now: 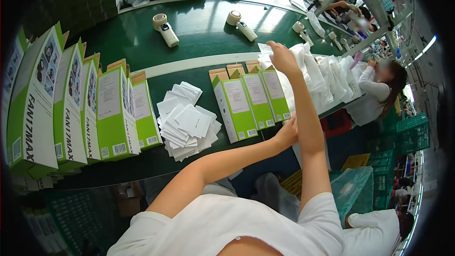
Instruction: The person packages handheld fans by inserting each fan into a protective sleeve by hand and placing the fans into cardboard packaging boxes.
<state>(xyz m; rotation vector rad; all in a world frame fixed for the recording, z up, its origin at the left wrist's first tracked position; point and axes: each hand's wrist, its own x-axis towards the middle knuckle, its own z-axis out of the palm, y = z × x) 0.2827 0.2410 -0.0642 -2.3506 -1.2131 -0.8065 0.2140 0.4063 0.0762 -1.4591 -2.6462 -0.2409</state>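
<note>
My right hand (pixel 283 58) reaches over the tops of the boxes, its bent fingers at the edge of a white plastic bag (pixel 265 53). Lower down, my left hand (pixel 288 133) is closed beside the bottom of the rightmost green-and-white fan box (pixel 273 95); my right forearm partly covers what lies between its fingers. Two more fan boxes (pixel 237 109) (pixel 257 99) stand against it, their brown cardboard flaps (pixel 235 70) up. A row of white plastic bags (pixel 327 78) lies right of my forearm.
White folded leaflets (pixel 189 123) lie in a loose pile left of the boxes. More fan boxes (pixel 116 109) stand farther left. Handheld fans (pixel 168 34) (pixel 246 31) rest on the green belt (pixel 204 23) behind. A person (pixel 374 87) sits at right, near green crates (pixel 412 123).
</note>
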